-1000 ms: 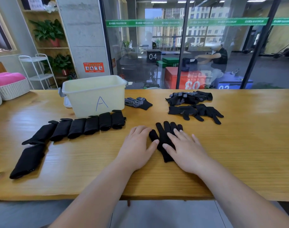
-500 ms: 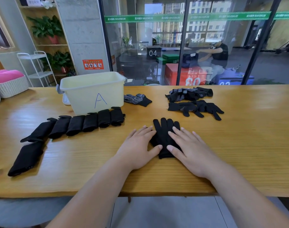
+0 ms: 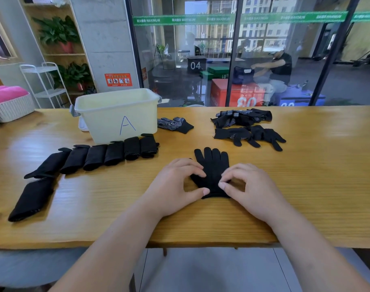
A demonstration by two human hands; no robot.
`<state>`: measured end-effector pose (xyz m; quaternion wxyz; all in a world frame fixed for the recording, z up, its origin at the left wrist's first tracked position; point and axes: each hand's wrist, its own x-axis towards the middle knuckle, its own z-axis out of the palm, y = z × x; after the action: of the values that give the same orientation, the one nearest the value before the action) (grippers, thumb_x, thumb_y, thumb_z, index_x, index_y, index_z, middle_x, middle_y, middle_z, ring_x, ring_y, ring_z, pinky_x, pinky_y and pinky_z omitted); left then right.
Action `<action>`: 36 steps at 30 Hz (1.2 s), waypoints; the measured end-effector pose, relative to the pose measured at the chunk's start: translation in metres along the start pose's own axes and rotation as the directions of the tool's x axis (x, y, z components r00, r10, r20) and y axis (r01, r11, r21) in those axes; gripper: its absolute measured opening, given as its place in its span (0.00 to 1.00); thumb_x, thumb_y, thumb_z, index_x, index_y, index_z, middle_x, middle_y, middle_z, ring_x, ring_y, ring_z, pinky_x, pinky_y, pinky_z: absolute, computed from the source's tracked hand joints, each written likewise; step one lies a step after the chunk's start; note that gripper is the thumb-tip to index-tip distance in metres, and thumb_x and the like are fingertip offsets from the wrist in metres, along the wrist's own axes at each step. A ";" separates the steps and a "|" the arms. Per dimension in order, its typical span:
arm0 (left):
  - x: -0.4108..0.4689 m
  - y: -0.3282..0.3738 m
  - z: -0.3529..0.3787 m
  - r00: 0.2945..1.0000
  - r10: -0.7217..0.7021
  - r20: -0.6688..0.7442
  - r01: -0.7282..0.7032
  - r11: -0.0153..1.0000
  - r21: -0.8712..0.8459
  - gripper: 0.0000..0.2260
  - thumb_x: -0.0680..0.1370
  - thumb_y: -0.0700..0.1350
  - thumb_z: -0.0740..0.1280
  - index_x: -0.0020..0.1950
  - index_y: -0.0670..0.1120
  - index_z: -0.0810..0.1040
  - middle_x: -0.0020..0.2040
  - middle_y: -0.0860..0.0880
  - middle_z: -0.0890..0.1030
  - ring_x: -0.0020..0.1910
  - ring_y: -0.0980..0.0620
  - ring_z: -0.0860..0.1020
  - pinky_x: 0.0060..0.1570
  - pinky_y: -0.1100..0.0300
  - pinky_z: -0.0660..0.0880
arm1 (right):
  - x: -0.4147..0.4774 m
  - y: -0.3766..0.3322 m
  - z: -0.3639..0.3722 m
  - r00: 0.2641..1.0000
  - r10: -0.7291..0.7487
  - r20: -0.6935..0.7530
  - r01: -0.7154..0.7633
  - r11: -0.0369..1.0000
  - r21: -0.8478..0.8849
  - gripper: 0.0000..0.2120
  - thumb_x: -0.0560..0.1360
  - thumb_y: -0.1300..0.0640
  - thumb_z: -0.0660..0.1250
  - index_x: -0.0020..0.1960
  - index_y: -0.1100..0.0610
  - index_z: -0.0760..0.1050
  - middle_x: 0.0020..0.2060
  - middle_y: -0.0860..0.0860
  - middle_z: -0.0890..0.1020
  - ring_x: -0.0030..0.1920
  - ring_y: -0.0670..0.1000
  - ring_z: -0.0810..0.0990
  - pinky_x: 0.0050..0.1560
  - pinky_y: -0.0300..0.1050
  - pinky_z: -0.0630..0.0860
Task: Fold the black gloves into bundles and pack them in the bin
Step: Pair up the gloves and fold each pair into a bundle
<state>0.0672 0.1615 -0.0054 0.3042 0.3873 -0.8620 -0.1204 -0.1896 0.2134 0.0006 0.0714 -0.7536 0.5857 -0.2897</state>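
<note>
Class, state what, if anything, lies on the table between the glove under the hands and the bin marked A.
The row of folded bundles lies before the bin, its right end across the path of the glove. Nothing visible covers the bin's open top.

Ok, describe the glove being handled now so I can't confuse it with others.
On the wooden table, look nearer than the cream bin marked A, to its right. The glove lies flat there, fingers pointing away. Unlike the folded bundles and the loose gloves, it alone is pinched by the left hand and right hand.
</note>
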 end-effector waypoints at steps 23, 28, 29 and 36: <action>0.002 -0.001 0.003 0.998 -0.051 -0.033 0.052 0.997 0.060 0.02 0.79 0.53 0.76 0.50 0.58 0.87 0.52 0.64 0.82 0.59 0.62 0.74 0.63 0.53 0.75 | 0.001 0.001 0.007 0.995 -0.100 -0.023 0.096 0.985 -0.145 0.11 0.78 0.39 0.71 0.58 0.40 0.85 0.55 0.31 0.80 0.61 0.39 0.73 0.61 0.47 0.75; 0.002 0.000 0.004 0.999 -0.037 -0.025 0.038 0.997 0.074 0.04 0.79 0.57 0.75 0.51 0.59 0.85 0.55 0.65 0.80 0.62 0.62 0.73 0.65 0.52 0.75 | 0.002 -0.003 0.009 0.995 -0.098 -0.027 0.091 0.976 -0.199 0.09 0.81 0.42 0.69 0.58 0.41 0.84 0.54 0.33 0.80 0.59 0.39 0.72 0.58 0.45 0.75; 0.001 0.000 0.004 0.999 -0.034 -0.024 0.035 0.997 0.070 0.06 0.78 0.58 0.75 0.52 0.60 0.84 0.56 0.65 0.80 0.63 0.61 0.73 0.65 0.52 0.75 | 0.003 -0.003 0.009 0.995 -0.094 -0.024 0.087 0.977 -0.195 0.09 0.81 0.42 0.68 0.58 0.41 0.84 0.54 0.33 0.80 0.58 0.39 0.72 0.58 0.44 0.74; 0.000 0.004 0.002 0.999 -0.025 -0.027 0.028 0.995 0.094 0.15 0.77 0.62 0.75 0.60 0.59 0.83 0.58 0.64 0.81 0.65 0.61 0.72 0.67 0.51 0.74 | 0.000 -0.002 0.005 0.995 -0.071 -0.074 0.067 0.996 -0.053 0.04 0.81 0.45 0.69 0.54 0.42 0.81 0.51 0.35 0.80 0.57 0.41 0.74 0.58 0.43 0.75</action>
<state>0.0638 0.1645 -0.0048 0.2949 0.4141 -0.8575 -0.0787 -0.1852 0.2125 -0.0030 0.0201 -0.7633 0.5688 -0.3056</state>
